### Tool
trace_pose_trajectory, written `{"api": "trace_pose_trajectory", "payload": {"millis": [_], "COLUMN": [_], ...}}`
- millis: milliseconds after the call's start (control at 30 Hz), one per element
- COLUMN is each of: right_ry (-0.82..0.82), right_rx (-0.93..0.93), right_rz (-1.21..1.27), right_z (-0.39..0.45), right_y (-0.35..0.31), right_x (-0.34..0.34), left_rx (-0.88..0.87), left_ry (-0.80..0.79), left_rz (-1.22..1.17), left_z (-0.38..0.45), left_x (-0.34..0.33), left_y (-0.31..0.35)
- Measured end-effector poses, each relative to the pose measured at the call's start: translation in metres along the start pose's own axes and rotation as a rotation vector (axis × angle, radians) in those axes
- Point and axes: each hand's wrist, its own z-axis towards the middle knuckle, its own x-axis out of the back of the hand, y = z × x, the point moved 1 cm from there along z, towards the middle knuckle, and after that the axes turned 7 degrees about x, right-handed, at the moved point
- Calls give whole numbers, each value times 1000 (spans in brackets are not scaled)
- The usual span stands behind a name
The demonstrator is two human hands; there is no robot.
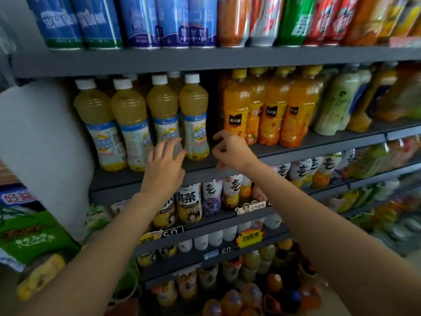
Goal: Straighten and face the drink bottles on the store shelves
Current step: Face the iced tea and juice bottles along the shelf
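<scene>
your left hand's fingers [169, 145] are straight and spread, their tips reaching across the base of the third pale-yellow bottle; whether they touch it or the fourth one, i cannot tell. your left hand [163, 166] hovers just over the grey metal shelf edge [319, 148], holding nothing. your right hand's fingers [219, 139] are curled loosely, thumb and fingertips close together, and nothing shows between them. your right hand [230, 150] sits in the dark gap between the two bottle groups. left of that gap stand four clear plastic bottles of pale-yellow drink with white caps and blue-white labels [193, 117], upright in a front row, more behind them. right of the gap, the orange juice bottles with yellow caps and black label patches [235, 110] stand close together. above, blue-and-white cans [173, 19] line the top shelf. below your wrists, white-wrapped tea bottles with bold black characters [189, 201] fill the next shelf.
</scene>
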Motion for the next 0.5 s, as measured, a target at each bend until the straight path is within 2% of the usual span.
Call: {"api": "trace_pose_trajectory", "payload": {"millis": [133, 300, 500], "right_ry": [74, 144, 184], "right_rx": [-40, -120, -250], "right_rz": [15, -56, -54], "right_z": [-16, -35, -68], "right_y": [18, 59, 143], "right_x": [44, 107, 189], "left_rx": [-27, -172, -267], "left_ry": [9, 155, 172], "left_rz": [-54, -120, -187], "left_z": [25, 64, 110], "left_x": [4, 8, -21], "left_y": [34, 91, 200]}}
